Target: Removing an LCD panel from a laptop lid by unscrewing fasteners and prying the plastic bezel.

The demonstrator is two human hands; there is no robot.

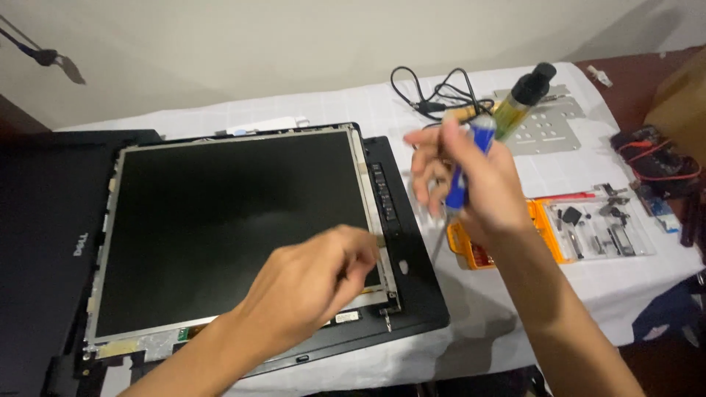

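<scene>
A bare dark display panel point(228, 228) with a metal frame lies in its black plastic housing point(412, 279) on a white cloth. My left hand point(309, 287) rests over the panel's near right corner, fingers pinched at the metal edge. My right hand point(463, 184) hovers above the housing's right side, gripping a blue-handled screwdriver point(467, 165) whose thin shaft points down toward the table.
A black laptop lid point(44, 242) lies at the left. An orange bit case point(544, 228) with a clear lid, a metal plate point(551, 121), a black cable point(434, 92), a yellow-black tool point(526, 92) and wired electronics point(654, 158) sit at the right.
</scene>
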